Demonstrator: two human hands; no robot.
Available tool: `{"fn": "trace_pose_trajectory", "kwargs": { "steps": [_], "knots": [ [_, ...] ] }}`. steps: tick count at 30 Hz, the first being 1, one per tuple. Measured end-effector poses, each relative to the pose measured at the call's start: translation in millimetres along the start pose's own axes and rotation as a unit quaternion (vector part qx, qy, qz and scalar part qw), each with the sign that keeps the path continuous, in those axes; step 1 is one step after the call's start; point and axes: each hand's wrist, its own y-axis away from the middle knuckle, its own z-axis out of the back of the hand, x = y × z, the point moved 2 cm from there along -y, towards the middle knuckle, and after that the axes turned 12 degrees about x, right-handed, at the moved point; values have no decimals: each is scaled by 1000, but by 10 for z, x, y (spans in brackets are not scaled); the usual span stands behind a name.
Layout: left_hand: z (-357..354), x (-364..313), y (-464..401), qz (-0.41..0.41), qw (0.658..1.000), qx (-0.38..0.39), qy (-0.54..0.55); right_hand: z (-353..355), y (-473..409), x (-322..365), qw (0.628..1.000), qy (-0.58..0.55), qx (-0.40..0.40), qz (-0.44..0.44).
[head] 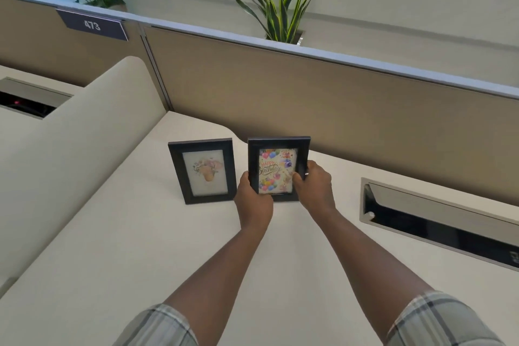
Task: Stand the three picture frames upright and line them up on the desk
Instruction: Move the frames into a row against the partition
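Two black picture frames are in view on the cream desk (140,247). The flower frame (203,171) stands upright on the left. Right beside it is the birthday frame (276,160), upright with its colourful "Happy Birthday" card facing me. My left hand (252,199) grips its lower left corner and my right hand (314,185) grips its right edge. The hands hide its bottom edge, so I cannot tell whether it rests on the desk. I see no third frame.
A tan partition wall (337,109) with a grey top rail runs behind the frames. A cable tray slot (438,222) is sunk into the desk at the right, another (31,98) at far left. A curved cream divider (92,121) rises at the left. Plants stand beyond the partition.
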Motion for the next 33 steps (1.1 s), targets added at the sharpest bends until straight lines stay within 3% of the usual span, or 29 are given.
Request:
{"fn": "trace_pose_trajectory", "kwargs": {
  "steps": [6,12,33],
  "knots": [
    [-36,108,-4,12,1000,2,-4,-22,33,-29,1000,-9,6,-3],
    [-138,373,-27,107,994,13,-24,-120,117,-203,996,-3,45,-74],
    [-140,418,-22,130,990,3,-57,-358,-14,-237,997,16,50,-50]
  ]
}}
